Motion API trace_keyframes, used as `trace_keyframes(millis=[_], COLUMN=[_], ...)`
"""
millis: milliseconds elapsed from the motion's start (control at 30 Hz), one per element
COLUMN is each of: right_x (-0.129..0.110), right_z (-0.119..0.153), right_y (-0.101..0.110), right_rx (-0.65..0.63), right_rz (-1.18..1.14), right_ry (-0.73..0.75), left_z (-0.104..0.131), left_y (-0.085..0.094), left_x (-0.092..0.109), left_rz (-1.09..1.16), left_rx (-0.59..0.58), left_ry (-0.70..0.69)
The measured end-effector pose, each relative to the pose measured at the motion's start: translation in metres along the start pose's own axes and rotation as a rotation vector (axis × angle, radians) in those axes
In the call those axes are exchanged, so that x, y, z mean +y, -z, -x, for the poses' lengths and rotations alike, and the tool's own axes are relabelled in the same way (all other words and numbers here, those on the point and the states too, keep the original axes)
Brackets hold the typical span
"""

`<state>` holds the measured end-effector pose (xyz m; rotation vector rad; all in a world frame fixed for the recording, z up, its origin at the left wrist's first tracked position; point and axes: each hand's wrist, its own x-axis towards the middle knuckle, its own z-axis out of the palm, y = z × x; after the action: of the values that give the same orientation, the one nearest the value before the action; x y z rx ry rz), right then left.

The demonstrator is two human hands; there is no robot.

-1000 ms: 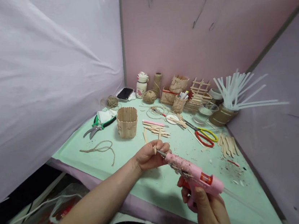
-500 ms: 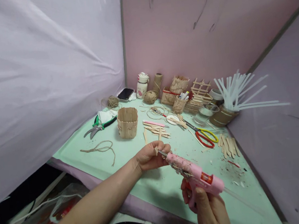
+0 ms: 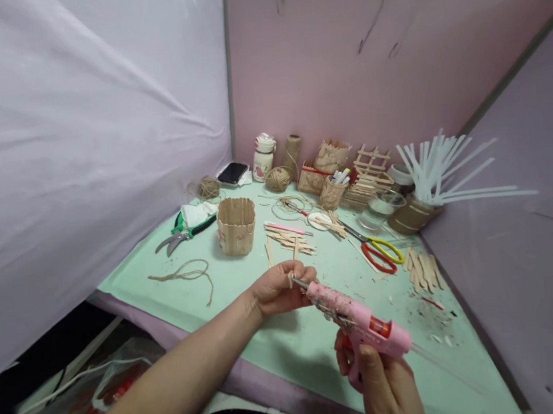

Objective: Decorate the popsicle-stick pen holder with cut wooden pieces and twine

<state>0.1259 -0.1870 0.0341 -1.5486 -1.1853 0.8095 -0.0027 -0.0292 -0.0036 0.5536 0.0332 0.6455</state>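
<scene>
My right hand (image 3: 386, 381) is wrapped round the handle of a pink hot glue gun (image 3: 353, 315), a clear glue stick trailing from its back. The metal nozzle points up and left at my left hand (image 3: 282, 288). There my fingers pinch a small wooden piece (image 3: 290, 278), mostly hidden, and the nozzle tip is at or touching it. Beyond my left hand lies a pile of wooden craft sticks (image 3: 291, 240) with a pink pen (image 3: 284, 228). A round wooden-stick cup (image 3: 237, 228) stands upright to the left of the pile.
Green-handled pruning shears (image 3: 179, 238) and a loop of twine (image 3: 184, 272) lie left. Scissors (image 3: 380, 254) and more craft sticks (image 3: 423, 271) lie right. Along the back are twine balls (image 3: 278, 178), a bottle (image 3: 264, 158), a glass bowl (image 3: 375, 211) and a pot of glue sticks (image 3: 413, 214).
Almost nothing differs. The rear of the glue gun has shifted very slightly left; both hands keep their hold, with the nozzle still at the small wooden piece.
</scene>
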Motion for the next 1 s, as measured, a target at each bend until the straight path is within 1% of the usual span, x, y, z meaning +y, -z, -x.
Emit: trace_keyframes(millis=[333,600,733,833,1000], right_x=[0.001,0.000,0.001,0.002,0.001], right_z=[0.000,0.001,0.001,0.001,0.003], right_y=[-0.001,0.002,0.004,0.006,0.011], right_rx=[0.029,0.006,0.016,0.013,-0.047], right_rz=[-0.013,0.015,0.034,0.040,0.027], right_ry=[0.003,-0.002,0.002,0.019,-0.008], left_z=[0.000,-0.001,-0.001,-0.001,-0.001], left_y=[0.001,0.000,0.000,-0.003,-0.011], left_x=[0.000,0.000,0.000,0.001,0.003], left_rz=[-0.007,-0.005,-0.017,-0.024,-0.017], left_rx=[0.017,0.000,0.010,0.020,0.062], left_ry=[0.005,-0.006,-0.010,-0.011,-0.001])
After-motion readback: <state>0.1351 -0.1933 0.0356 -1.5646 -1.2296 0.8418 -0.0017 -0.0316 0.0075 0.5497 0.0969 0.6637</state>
